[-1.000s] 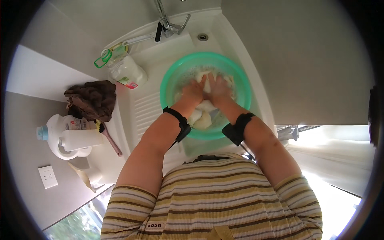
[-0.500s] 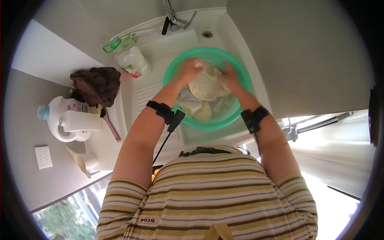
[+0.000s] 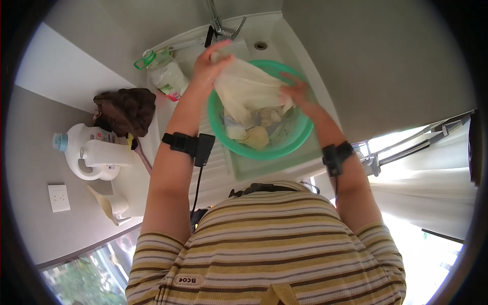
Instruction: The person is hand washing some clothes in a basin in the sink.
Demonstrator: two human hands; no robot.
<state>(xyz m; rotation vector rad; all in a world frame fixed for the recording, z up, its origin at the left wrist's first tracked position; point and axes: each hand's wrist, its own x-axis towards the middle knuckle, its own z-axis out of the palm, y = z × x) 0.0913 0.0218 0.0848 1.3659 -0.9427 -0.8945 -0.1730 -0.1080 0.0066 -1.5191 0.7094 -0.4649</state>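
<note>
A cream cloth garment [image 3: 246, 84] is stretched between my two hands over a green plastic basin [image 3: 269, 153]. My left hand [image 3: 209, 65] grips one end of it, raised beyond the basin's left rim. Closer to the right rim, my right hand [image 3: 297, 92] pinches the other end, its fingers slightly blurred. The garment's lower folds hang down into the basin. Beneath it lie more wet clothes [image 3: 254, 136] in pale cream and grey-blue, partly hidden by the garment.
The basin sits in a white laundry sink [image 3: 305, 51] with a chrome faucet [image 3: 223, 28] behind. To the left are a clear jug with green handle [image 3: 168, 76], a dark brown cloth [image 3: 127, 109], a white detergent bottle [image 3: 76, 152], a brush [image 3: 142, 155] and a scoop [image 3: 104, 203].
My left hand has moved up and left, out past the basin's rim, while the right stays near its side. The bunched garment is now lifted and spread out between them.
</note>
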